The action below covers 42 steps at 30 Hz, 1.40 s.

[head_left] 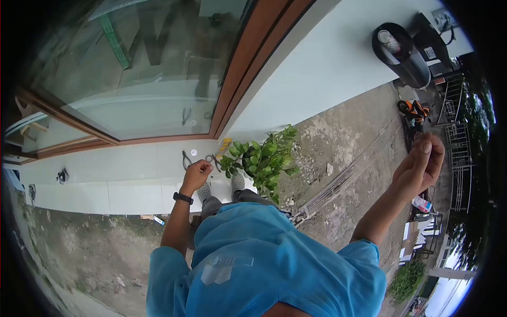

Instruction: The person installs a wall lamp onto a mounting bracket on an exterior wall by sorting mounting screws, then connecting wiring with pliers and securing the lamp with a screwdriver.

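My left hand (196, 176), with a dark watch on its wrist, is closed in a pinch above the white tiled ledge. What it holds, if anything, is too small to make out. Out to the right, my right hand (421, 165) is raised with curled fingers and thumb pressed together; anything between them cannot be made out. Near my left hand lie dark-handled pliers (186, 159), a small white disc (194, 152) and a dark ring-shaped item (208, 158). A leafy green plant (262, 158) stands just right of that hand, beside my feet.
A glass door (127, 105) with a brown frame (232, 90) rises ahead. A black cylindrical bin (404, 55) stands by the white wall (322, 68). Long thin bars (327, 193) lie on the rough ground. A small dark object (62, 176) sits on the ledge (132, 177).
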Available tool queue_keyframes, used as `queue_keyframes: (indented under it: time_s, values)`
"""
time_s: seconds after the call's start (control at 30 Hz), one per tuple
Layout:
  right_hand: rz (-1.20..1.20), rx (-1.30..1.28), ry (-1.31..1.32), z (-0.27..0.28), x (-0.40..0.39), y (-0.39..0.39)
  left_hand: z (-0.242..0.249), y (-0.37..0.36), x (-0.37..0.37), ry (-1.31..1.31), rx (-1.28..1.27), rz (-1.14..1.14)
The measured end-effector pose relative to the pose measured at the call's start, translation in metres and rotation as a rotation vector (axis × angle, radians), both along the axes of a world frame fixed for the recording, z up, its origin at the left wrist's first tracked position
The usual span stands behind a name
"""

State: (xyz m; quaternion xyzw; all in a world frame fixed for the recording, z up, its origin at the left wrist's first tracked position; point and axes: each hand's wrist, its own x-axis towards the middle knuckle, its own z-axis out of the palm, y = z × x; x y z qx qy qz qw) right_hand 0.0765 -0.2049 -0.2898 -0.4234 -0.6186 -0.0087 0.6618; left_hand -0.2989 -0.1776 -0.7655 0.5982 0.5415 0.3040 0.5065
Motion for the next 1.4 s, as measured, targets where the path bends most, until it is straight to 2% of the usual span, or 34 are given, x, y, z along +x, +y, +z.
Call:
queue_keyframes:
  time_s: [0.03,0.07,0.1,0.13,0.2,0.23,0.37,0.43,0.5,0.53,0.57,0.63,0.73,0.77,0.83,0.87,0.97,1.0,1.07,1.13,1.17,1.23,1.33,1.4]
  values:
    - [0.343,-0.187,-0.067,-0.049,-0.022,-0.002,-0.002,-0.011,-0.006,0.085,-0.014,-0.009]
    - [0.482,-0.481,-0.031,-0.108,-0.045,-0.007,-0.022,-0.023,-0.011,0.150,-0.060,-0.001]
    - [0.446,-0.923,0.022,-0.158,-0.081,-0.013,-0.037,-0.036,-0.015,0.195,-0.101,-0.015]
    - [0.541,-1.255,0.099,-0.222,-0.100,-0.012,-0.056,-0.047,-0.020,0.219,-0.169,0.006]
    - [0.552,-1.675,-0.269,-0.344,-0.118,-0.019,-0.094,-0.085,-0.022,0.203,-0.291,0.077]
    - [0.662,-1.654,-0.314,-0.416,-0.114,-0.029,-0.123,-0.099,-0.022,0.172,-0.342,0.148]
    - [0.803,-1.833,-0.371,-0.593,-0.152,-0.023,-0.187,-0.146,0.011,0.022,-0.466,0.529]
    - [0.738,-1.835,-0.556,-0.703,-0.170,-0.001,-0.222,-0.163,0.040,-0.162,-0.579,0.792]
    - [0.594,-1.748,-0.644,-0.830,-0.181,0.025,-0.253,-0.174,0.070,-0.335,-0.647,0.950]
    - [0.492,-1.680,-0.683,-0.876,-0.188,0.040,-0.271,-0.179,0.087,-0.462,-0.668,1.005]
    - [0.388,-1.606,-0.723,-0.919,-0.192,0.053,-0.290,-0.184,0.104,-0.592,-0.686,1.057]
    - [0.178,-1.631,-0.803,-0.993,-0.208,0.079,-0.316,-0.188,0.128,-0.715,-0.746,1.059]
    - [0.054,-1.339,-0.824,-1.065,-0.221,0.099,-0.336,-0.180,0.142,-0.701,-0.793,1.021]
    - [0.049,-1.321,-0.866,-1.081,-0.224,0.104,-0.338,-0.180,0.142,-0.691,-0.798,1.004]
    - [0.058,-1.288,-0.942,-1.105,-0.226,0.113,-0.339,-0.175,0.136,-0.697,-0.774,0.976]
    - [0.087,-1.369,-0.899,-1.112,-0.226,0.117,-0.335,-0.172,0.129,-0.716,-0.760,0.992]
    - [0.196,-1.404,-0.472,-1.081,-0.235,0.101,-0.335,-0.173,0.127,-0.781,-0.730,1.127]
    - [0.290,-1.546,-0.055,-1.054,-0.245,0.089,-0.334,-0.169,0.122,-0.831,-0.729,1.200]
    - [0.482,-1.766,0.725,-0.968,-0.261,0.069,-0.325,-0.156,0.102,-0.843,-0.660,1.337]
    - [0.795,-1.820,1.236,-0.868,-0.264,0.051,-0.299,-0.141,0.068,-0.777,-0.562,1.384]
    - [0.919,-1.822,1.297,-0.817,-0.269,0.048,-0.278,-0.130,0.045,-0.747,-0.514,1.377]
    - [1.152,-1.812,1.417,-0.716,-0.269,0.037,-0.214,-0.104,-0.001,-0.698,-0.470,1.218]
    - [1.229,-1.786,1.496,-0.608,-0.259,0.035,-0.104,-0.083,-0.044,-0.955,-0.359,0.897]
    - [1.242,-1.896,1.371,-0.531,-0.254,0.045,-0.043,-0.077,-0.051,-0.877,-0.269,0.663]
